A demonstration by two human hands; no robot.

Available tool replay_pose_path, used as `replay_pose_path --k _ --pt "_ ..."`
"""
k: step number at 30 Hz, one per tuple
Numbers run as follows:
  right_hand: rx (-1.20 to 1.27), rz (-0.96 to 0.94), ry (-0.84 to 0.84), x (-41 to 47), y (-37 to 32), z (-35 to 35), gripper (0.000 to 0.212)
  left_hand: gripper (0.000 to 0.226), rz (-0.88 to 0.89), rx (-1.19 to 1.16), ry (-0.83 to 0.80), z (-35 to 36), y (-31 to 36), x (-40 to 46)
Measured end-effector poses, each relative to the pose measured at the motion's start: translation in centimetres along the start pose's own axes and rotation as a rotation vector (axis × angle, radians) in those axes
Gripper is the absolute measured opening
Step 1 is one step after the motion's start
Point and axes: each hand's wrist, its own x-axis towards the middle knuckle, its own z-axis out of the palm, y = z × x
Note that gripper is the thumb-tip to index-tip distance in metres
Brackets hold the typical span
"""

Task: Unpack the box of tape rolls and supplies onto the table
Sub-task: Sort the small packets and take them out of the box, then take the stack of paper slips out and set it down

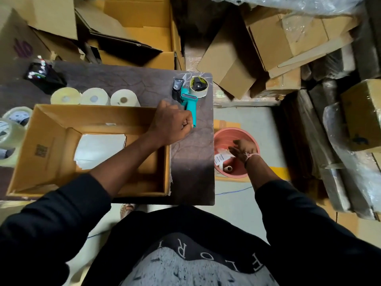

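the left hand (172, 122) was curled into a fist around the handle of a teal tape dispenser (188, 102), which lay flat on the dark bench (193, 162) near its far right corner, a roll of clear tape mounted at its far end. the forearm reached across the open cardboard box (51, 141), which sat on the bench to the near left of the dispenser. inside the box only a white sheet (99, 149) showed on the bottom.

the right hand (244, 148) hung off the right side of the bench, fingers spread loosely and holding nothing, just above a pink bin (226, 135) on the floor. some white scraps and a cardboard core lay in the bin.

just beyond the far wall of the box, three pale rolls (93, 97) stood side by side in a row on the bench. to the left of the box, clear tape rolls (12, 126) were stacked at the bench's edge. a black pouch (44, 76) with small bright items in it sat at the far left. brown cartons (237, 65) lay heaped on the floor beyond the bench and to the right.
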Motion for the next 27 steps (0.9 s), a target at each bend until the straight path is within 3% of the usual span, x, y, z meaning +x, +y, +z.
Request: replay_pose_path --k 2,7,12,17,21,24,27 --pt "0.037 -0.001 -0.039 0.5 -0.7 0.9 0.023 0.022 -0.018 -0.029 0.010 0.0 -0.1 0.0" --pt "0.079 -0.079 -0.168 -1.7 -3.2 5.3 0.010 0.015 -0.026 -0.225 -0.029 -0.4 -0.9 0.0" --pt "0.101 -0.203 -0.214 -5.5 -5.1 9.3 0.011 0.028 -0.001 -0.390 -0.079 -2.9 -4.4 -0.5" --pt "-0.179 -0.481 -0.216 -11.4 -5.9 14.5 0.011 0.021 -0.098 -0.442 -0.099 -6.5 -10.7 -3.4" --pt "-0.371 -0.646 -0.472 -16.7 -5.9 18.9 0.023 0.017 -0.140 -0.437 -0.153 -8.9 -16.4 -6.8" --pt "-0.684 -0.583 -0.695 -19.0 -4.4 22.6 0.022 0.023 -0.185 -0.426 -0.177 -10.6 -20.0 -9.2" --pt "-0.956 -0.345 -0.709 -18.3 -0.7 27.6 0.022 0.026 -0.209 -0.416 -0.193 -11.6 -22.6 -11.0"
